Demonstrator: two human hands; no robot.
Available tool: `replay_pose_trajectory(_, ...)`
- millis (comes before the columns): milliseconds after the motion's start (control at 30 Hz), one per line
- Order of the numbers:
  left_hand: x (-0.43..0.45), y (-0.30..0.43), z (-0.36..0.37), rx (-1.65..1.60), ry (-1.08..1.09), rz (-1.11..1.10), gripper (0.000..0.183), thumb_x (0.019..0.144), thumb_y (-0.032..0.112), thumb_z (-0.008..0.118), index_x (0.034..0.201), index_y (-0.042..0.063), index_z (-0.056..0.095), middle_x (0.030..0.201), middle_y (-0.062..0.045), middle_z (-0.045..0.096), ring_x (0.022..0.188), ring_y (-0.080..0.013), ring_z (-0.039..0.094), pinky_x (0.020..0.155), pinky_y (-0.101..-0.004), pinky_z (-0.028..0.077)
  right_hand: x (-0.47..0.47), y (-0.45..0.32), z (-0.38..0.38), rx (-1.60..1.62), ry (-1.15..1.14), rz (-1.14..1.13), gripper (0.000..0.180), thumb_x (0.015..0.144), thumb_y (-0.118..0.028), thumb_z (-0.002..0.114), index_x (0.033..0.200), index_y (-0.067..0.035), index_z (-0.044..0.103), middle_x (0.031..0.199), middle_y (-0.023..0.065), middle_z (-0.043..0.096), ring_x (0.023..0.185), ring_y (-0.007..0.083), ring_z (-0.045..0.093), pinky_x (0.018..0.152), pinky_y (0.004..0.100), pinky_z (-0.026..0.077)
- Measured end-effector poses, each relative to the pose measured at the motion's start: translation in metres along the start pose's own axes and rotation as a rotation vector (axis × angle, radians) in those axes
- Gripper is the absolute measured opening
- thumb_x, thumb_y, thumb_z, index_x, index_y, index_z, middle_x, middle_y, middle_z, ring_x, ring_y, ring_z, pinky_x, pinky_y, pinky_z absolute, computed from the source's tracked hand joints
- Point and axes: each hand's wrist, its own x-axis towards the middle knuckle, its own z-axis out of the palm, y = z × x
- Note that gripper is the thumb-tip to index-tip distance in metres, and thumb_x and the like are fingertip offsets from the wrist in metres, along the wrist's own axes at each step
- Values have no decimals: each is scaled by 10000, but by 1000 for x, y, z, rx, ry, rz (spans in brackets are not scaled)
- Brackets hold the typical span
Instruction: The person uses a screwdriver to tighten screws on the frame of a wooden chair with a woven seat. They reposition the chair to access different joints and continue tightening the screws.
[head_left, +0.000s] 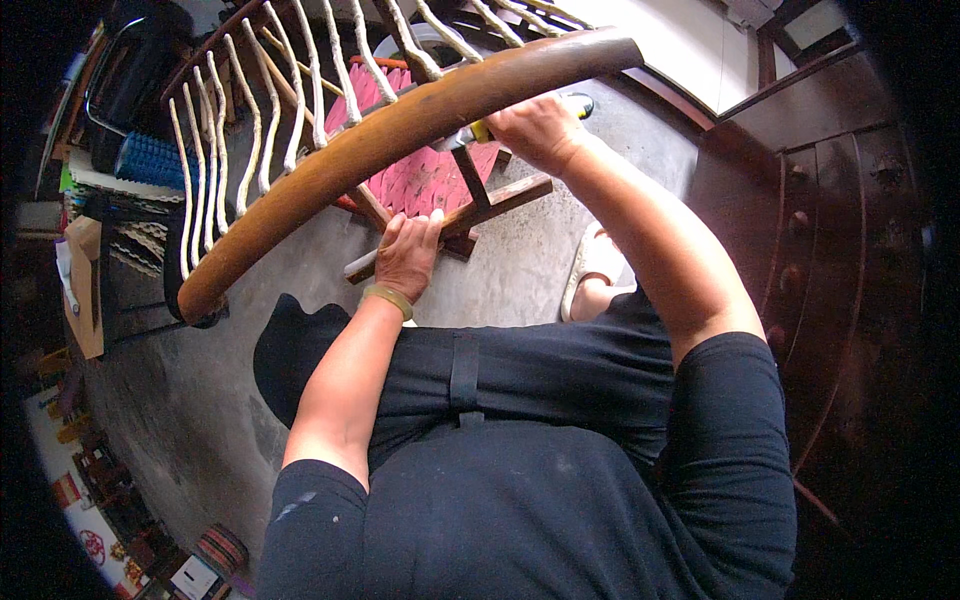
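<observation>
A thick curved wooden rail slants across the upper view, with a row of crooked pale sticks joined along its far side. My left hand is closed around a worn wooden bar of a frame below the rail. Just under the rail's right part, my right hand grips a tool with a yellow and black handle; its working end is partly hidden, so its kind is unclear. Pink woven strips lie beneath, between the frame's bars.
Dark wooden furniture stands at the right. A blue textured roll, stacked sheets and a cardboard piece are at the left. A round container is behind the rail. My foot in a pale clog rests on the concrete floor.
</observation>
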Motion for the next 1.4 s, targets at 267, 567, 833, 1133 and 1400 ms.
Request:
replay_pose_trajectory(267, 2, 1, -6, 2, 12, 4, 396, 811, 109, 507, 1205, 73, 500, 941, -49, 553, 933, -192, 547, 950, -346, 339, -67, -34, 1, 9, -380, -97, 81, 785, -201, 540, 764, -124, 555, 736, 32, 571, 719, 168, 589, 540, 283, 485)
replay_pose_trajectory(567, 5, 3, -3, -27, 46, -11, 394, 792, 202, 593, 1154, 69, 513, 897, -51, 535, 892, -209, 539, 916, -353, 350, -103, -48, -52, 654, -579, 1052, 328, 913, -321, 550, 879, -1, 482, 658, 155, 554, 614, 283, 592, 596, 384, 490)
replay_pose_trajectory(833, 20, 11, -3, -29, 94, -63, 337, 754, 356, 652, 919, 90, 527, 827, -64, 513, 799, -241, 519, 751, -381, 390, -92, -75, -56, 838, -672, 1086, 289, 923, -283, 477, 992, -3, 463, 720, 192, 618, 501, 257, 615, 490, 394, 485)
replay_pose_trajectory(1133, 29, 11, 7, -7, 2, -104, 439, 735, 501, 626, 833, 93, 498, 758, -71, 507, 698, -245, 524, 649, -377, 395, -82, -93, -36, 693, -733, 812, 209, 894, -182, 431, 930, 22, 457, 788, 257, 625, 749, 421, 623, 688, 526, 473)
replay_pose_trajectory(1400, 30, 9, 9, -66, 53, -109, 411, 758, 510, 599, 812, 110, 519, 745, -69, 511, 698, -259, 540, 635, -387, 409, -107, -44, -26, 618, -756, 1113, 255, 886, -209, 465, 958, 31, 511, 864, 282, 622, 838, 424, 615, 744, 486, 477)
